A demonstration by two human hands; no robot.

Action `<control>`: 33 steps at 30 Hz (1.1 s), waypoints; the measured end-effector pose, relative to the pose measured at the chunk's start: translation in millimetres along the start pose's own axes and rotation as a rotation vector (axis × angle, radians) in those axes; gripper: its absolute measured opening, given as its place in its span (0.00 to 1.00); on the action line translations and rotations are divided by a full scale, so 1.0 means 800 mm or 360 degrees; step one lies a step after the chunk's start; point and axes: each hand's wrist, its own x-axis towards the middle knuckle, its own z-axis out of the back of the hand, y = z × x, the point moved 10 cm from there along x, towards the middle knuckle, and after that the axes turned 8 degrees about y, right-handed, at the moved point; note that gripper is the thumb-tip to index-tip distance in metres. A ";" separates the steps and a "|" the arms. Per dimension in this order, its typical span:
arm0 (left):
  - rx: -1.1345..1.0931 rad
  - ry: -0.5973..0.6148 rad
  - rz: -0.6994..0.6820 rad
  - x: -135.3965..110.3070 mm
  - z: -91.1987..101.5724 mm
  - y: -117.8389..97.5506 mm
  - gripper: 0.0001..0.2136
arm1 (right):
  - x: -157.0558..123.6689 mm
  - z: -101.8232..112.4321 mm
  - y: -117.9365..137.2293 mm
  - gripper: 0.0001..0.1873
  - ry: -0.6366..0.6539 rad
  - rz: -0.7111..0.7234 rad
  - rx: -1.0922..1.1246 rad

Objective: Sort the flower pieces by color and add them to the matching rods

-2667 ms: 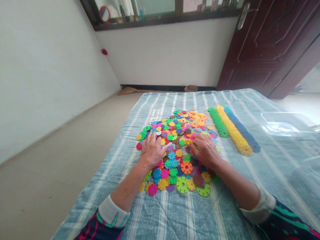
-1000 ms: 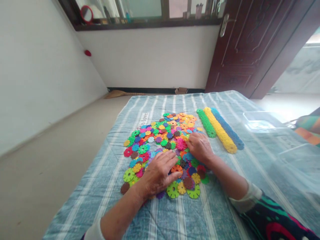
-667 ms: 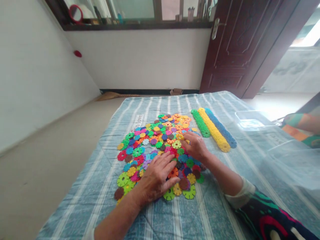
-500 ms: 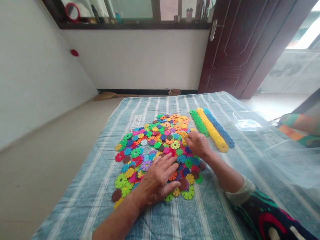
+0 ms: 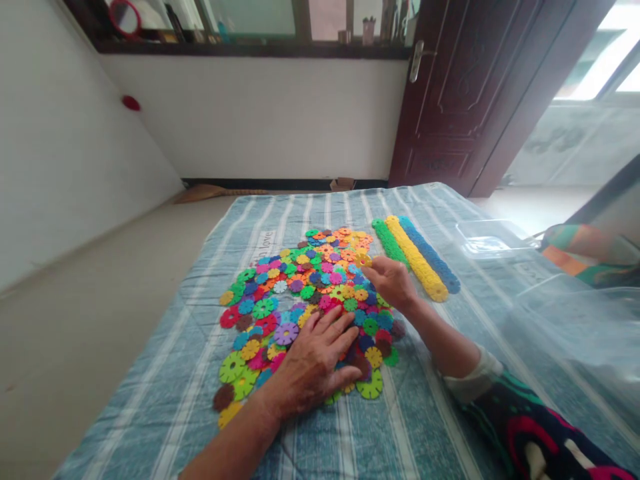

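Observation:
A heap of flat, notched plastic discs (image 5: 295, 293) in many colours lies spread on a blue striped cloth (image 5: 320, 440). My left hand (image 5: 315, 357) rests flat on the near part of the heap, fingers stretched out. My right hand (image 5: 393, 281) is at the heap's far right edge, its fingers pinching a yellow disc (image 5: 363, 260). Just right of it lie three long rows of joined discs: a green row (image 5: 387, 241), a yellow row (image 5: 415, 257) and a blue row (image 5: 430, 253).
A clear plastic box (image 5: 487, 239) stands on the cloth at the right, with more clear plastic (image 5: 570, 333) nearer. A dark wooden door (image 5: 465, 93) is behind, a broom (image 5: 210, 193) lies by the wall, and bare floor (image 5: 75, 300) runs along the left. Coloured fabric (image 5: 580, 250) shows at far right.
My left hand has slid from the heap's far left to its near middle and lies flat. My right hand has shifted towards the far right edge, holding a yellow disc. The view has turned right.

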 end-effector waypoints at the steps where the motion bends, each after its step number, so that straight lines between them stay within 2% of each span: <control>1: 0.0012 0.0005 0.0010 0.001 -0.001 0.001 0.27 | 0.002 0.005 -0.008 0.22 -0.0001 -0.0066 0.0006; 4: 0.0070 0.0031 0.0053 0.003 -0.004 0.006 0.27 | 0.004 0.004 -0.014 0.22 0.0090 -0.0123 0.0002; 11: 0.0164 -0.0015 0.0186 0.002 -0.004 0.022 0.24 | 0.002 -0.017 -0.002 0.21 0.0288 -0.0082 -0.0062; 18: 0.0246 -0.0193 0.0446 -0.007 0.004 0.050 0.19 | 0.004 0.008 -0.023 0.23 0.0046 -0.0169 0.0071; 24: 0.0271 -0.0291 0.0551 -0.013 0.024 0.067 0.15 | 0.006 0.014 -0.034 0.21 -0.0007 -0.0226 0.0175; 28: 0.0166 -0.0210 0.0425 0.019 0.032 0.062 0.17 | 0.008 0.017 -0.038 0.20 -0.0025 -0.0241 0.0213; 33: 0.0108 0.0058 0.0392 0.080 0.017 0.060 0.21 | 0.014 0.028 -0.023 0.18 0.0076 -0.0136 0.0122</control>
